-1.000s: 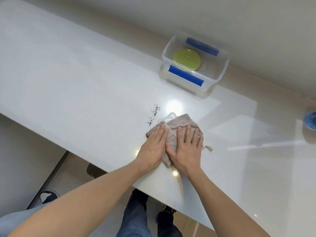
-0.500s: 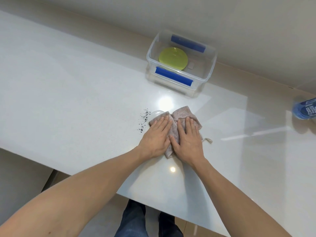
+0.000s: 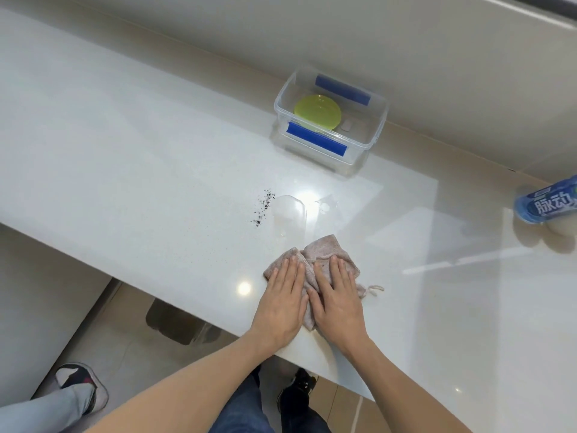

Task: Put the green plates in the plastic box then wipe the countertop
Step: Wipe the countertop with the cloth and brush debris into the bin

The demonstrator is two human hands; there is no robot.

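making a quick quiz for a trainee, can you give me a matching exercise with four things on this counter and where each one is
Things:
1. green plates
2. cloth
3. dark crumbs
4. blue bottle

Places:
A. at the far right edge of the view
B. inside the plastic box
C. flat under both hands, left and right
D. loose on the countertop, left of a wet streak

Pairs: 1-B, 2-C, 3-D, 4-A

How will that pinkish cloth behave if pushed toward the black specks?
Likely floppy: the cloth lies crumpled in folds under the left hand and right hand. It probably slides easily on the glossy countertop. Its loose loop may trail behind.
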